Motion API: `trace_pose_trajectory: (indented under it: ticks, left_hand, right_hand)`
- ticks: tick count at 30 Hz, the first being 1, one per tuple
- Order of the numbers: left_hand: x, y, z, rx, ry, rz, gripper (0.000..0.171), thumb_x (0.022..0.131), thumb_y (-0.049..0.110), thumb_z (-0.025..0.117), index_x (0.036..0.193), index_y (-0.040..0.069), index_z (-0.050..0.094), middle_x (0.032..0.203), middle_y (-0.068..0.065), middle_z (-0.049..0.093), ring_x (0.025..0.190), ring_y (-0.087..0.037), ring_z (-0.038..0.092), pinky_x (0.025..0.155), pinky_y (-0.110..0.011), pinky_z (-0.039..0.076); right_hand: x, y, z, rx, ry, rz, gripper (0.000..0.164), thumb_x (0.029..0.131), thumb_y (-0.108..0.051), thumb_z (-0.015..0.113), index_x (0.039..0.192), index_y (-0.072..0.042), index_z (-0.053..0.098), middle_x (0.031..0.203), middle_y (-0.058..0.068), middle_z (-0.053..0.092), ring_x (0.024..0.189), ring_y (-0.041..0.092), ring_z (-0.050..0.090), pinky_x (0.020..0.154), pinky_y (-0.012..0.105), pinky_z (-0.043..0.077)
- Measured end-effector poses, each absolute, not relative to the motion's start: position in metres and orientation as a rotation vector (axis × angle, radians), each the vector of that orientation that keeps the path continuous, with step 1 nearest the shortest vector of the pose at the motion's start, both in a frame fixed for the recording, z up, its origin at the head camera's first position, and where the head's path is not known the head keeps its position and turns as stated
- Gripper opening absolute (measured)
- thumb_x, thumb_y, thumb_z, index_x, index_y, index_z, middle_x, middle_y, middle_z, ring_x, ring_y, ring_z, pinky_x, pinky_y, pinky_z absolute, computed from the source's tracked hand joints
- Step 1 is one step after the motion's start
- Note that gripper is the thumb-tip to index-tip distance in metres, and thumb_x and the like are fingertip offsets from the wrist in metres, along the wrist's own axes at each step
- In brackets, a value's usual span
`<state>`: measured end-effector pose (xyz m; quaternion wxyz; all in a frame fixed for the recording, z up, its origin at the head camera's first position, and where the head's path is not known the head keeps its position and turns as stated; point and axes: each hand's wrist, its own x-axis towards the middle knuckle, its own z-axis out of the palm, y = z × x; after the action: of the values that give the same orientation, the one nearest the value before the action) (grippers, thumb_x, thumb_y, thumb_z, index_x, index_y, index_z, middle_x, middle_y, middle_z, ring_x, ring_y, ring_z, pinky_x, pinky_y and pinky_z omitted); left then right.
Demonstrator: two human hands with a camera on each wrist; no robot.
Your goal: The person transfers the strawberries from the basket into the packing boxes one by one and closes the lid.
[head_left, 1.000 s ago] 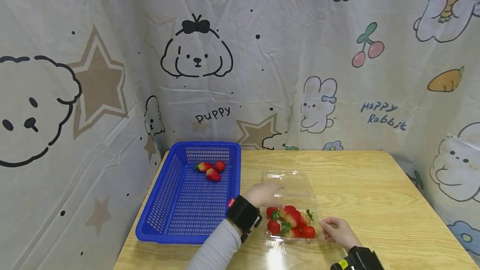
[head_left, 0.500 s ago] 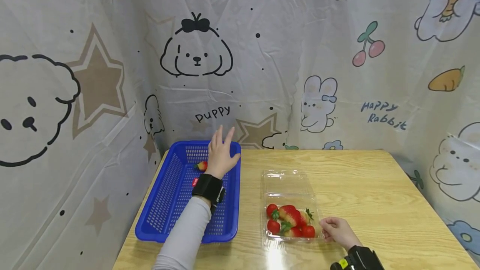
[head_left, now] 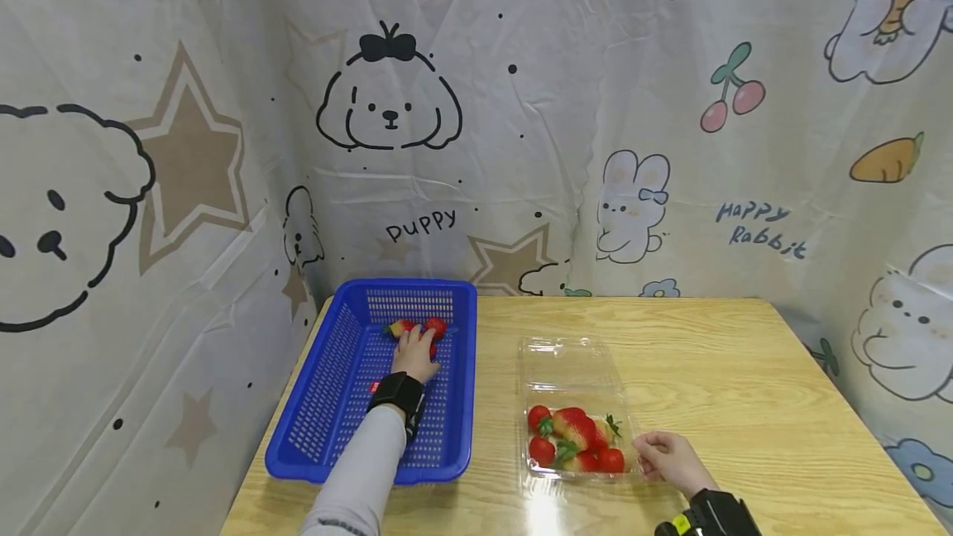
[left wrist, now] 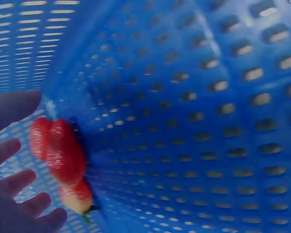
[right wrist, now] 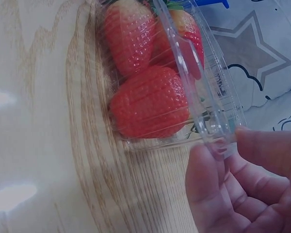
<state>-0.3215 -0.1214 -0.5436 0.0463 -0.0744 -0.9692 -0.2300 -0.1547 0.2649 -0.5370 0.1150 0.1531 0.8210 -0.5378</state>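
My left hand (head_left: 414,356) reaches down into the blue plastic basket (head_left: 295,460). Its fingers are spread just over the strawberries (head_left: 436,326) near the far end. In the left wrist view the fingers (left wrist: 20,182) are apart, beside the red strawberries (left wrist: 65,154), and grip none of them. On the table's right side, my right hand (head_left: 673,461) pinches the rim corner of a clear plastic clamshell box (head_left: 572,364) between thumb and fingertips. Several strawberries (right wrist: 150,103) lie in the box, and its lid is folded back.
Both the basket and the box stand on a light wooden table (head_left: 700,362). A printed cloth (head_left: 670,89) hangs behind and to the sides. The basket's raised walls surround my left hand.
My left hand has moved from over the clamshell box leftward to the basket, then lowered toward the strawberries there. The right hand has stayed at the box's corner.
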Motion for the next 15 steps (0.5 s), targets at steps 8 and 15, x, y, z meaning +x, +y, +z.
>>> trace_pose_trajectory:
  ticks: [8, 15]
  left_hand:
    - [-0.32, -0.125, -0.556, -0.183, -3.014, -0.643, 0.057, 0.067, 0.006, 0.071, 0.121, 0.0, 0.053, 0.129, -0.022, 0.041, 0.117, -0.045, 0.039, 0.091, -0.058, 0.036]
    - [-0.32, -0.124, -0.564, -0.112, -3.01, -0.589, 0.041, 0.066, 0.001, 0.072, 0.106, -0.003, 0.061, 0.113, -0.02, 0.043, 0.099, -0.043, 0.048, 0.078, -0.054, 0.045]
  right_hand:
    - [-0.154, 0.266, -0.538, 0.433, 2.403, -1.575, 0.023, 0.092, -0.008, 0.051, 0.097, 0.014, 0.055, 0.069, 0.007, 0.056, 0.062, 0.016, 0.055, 0.058, 0.032, 0.052]
    - [-0.155, 0.267, -0.539, 0.421, 2.401, -1.578, 0.024, 0.092, -0.008, 0.051, 0.098, 0.015, 0.054, 0.07, 0.007, 0.056, 0.062, 0.016, 0.055, 0.058, 0.031, 0.052]
